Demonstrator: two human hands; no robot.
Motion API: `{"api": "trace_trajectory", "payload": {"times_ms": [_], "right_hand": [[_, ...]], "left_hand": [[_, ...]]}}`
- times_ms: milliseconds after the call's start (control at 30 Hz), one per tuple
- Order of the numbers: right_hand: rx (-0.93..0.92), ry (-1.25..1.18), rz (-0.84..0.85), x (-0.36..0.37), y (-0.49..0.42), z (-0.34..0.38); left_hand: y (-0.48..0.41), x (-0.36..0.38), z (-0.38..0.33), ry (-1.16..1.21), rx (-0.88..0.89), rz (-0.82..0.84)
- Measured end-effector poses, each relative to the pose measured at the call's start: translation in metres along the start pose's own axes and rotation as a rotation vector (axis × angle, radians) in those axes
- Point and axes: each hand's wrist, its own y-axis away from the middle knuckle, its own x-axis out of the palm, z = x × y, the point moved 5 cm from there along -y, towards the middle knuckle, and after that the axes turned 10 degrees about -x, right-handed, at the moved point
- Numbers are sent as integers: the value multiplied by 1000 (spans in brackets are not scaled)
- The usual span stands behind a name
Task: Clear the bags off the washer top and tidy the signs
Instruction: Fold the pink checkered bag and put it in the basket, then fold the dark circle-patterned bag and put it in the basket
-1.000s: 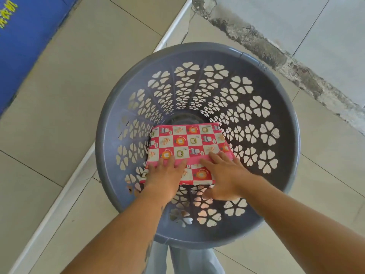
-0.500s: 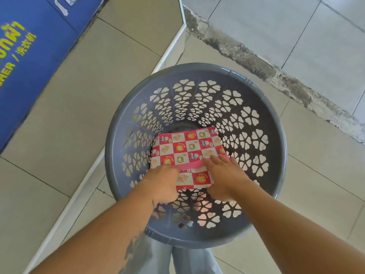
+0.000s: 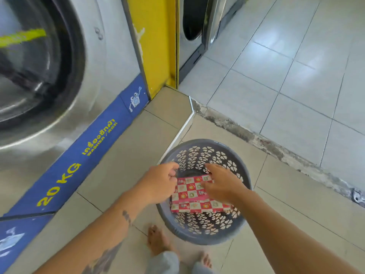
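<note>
Head view, tiled floor (image 3: 256, 99), basket (image 3: 245, 220), washer (image 3: 110, 62), hands (image 3: 191, 184) above.

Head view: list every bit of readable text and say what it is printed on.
"20 KG": yellow, on the blue strip along the washer's base.
"WASHER": yellow, same strip, under a line of non-Latin script too blurred to quote.
Checked bag in the basket: pictures only, any print too small to read.

Folded checkered bag (image 3: 194, 196) in grey basket (image 3: 199, 233), both hands above.
</note>
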Motion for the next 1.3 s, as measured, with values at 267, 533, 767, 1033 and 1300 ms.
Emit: {"api": "trace_trajectory", "payload": {"times_ms": [267, 533, 767, 1033, 1300], "right_hand": [[-250, 60, -137, -103, 82, 120], [-550, 148, -309, -188, 177, 261], [-866, 174, -469, -238, 254, 407], [-1175, 212, -665, -255, 319, 573], [-1249, 246, -833, -237, 336, 701]], "left_hand": [[155, -117, -43, -5, 71, -342], [332, -217, -71, 32, 199, -706], [471, -307, -57, 41, 263, -965], [590, -405, -12, 63, 411, -1192], [655, -500, 52, -63, 547, -1317]]}}
